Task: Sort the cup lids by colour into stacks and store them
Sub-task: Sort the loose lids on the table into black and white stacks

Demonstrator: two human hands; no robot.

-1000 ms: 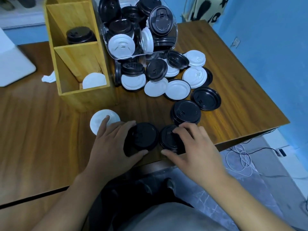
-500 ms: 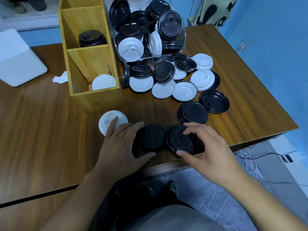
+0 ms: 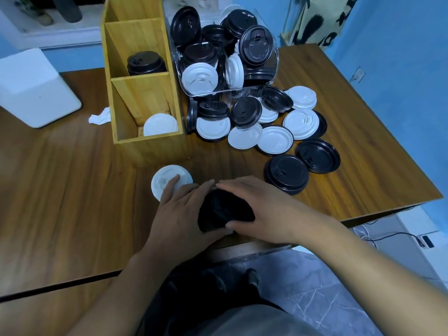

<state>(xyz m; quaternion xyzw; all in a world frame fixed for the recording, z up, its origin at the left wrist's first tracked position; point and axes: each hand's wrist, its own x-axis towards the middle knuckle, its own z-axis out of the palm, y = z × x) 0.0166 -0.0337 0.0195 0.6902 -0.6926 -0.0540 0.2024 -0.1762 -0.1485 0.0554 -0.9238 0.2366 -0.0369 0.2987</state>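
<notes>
Near the table's front edge a stack of black lids sits between both hands. My left hand curls round its left side, thumb under the front. My right hand lies over its right side, thumb at the front, holding black lids on the stack. A white lid lies just left of my left fingers. Loose black and white lids spill from a tipped clear bin. The wooden organiser holds a black stack in its middle slot and white lids in its front slot.
Two black lids lie right of my right hand. A white box stands at the far left, with a crumpled tissue beside the organiser. The table edge drops to the floor with cables on the right.
My right hand carried its black lids left, onto the black stack held by my left hand. The two piles are now one between both hands.
</notes>
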